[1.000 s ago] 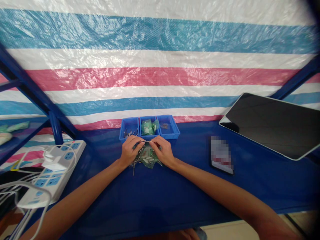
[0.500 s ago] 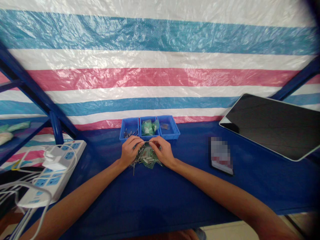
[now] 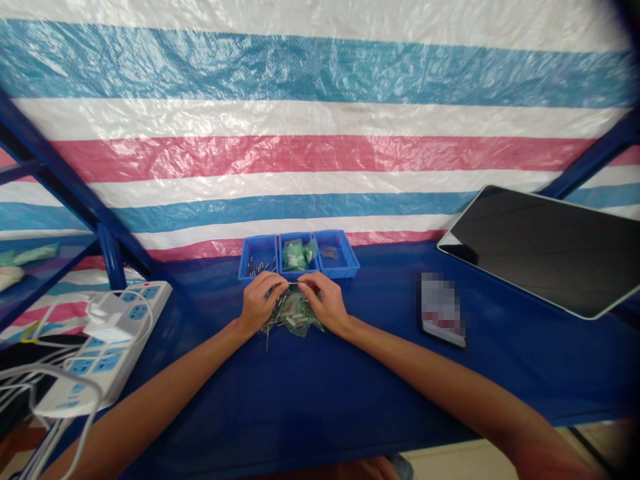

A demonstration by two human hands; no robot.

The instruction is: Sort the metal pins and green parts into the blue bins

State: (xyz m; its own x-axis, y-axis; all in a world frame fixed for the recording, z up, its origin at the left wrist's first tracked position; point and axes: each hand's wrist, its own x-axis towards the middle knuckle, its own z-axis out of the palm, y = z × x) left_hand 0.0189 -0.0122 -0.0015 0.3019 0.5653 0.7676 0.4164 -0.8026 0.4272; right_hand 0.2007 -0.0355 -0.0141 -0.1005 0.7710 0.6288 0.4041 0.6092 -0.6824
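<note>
Between my two hands a thin metal rod [image 3: 293, 283] lies level, pinched at both ends. The fingertips of my left hand [image 3: 261, 300] close on its left end, and those of my right hand [image 3: 324, 301] on its right end. Right below them a green plastic bag [image 3: 296, 319] lies on the table with many small metal pins on and around it. Behind the hands stand joined blue bins: the left bin [image 3: 257, 250] holds dark and silver pins, the middle one a green bag [image 3: 297, 255], the right one a small clear packet [image 3: 329, 252].
A white power strip [image 3: 107, 360] with plugs and cables runs along the left edge of the blue table [image 3: 280, 400]. A phone [image 3: 443, 313] lies to the right, and a dark-screened panel [image 3: 545, 250] leans behind it. Striped sheeting [image 3: 320, 153] hangs at the back.
Almost nothing differs. Both hands keep the rod at the same spot; the view has shifted very slightly.
</note>
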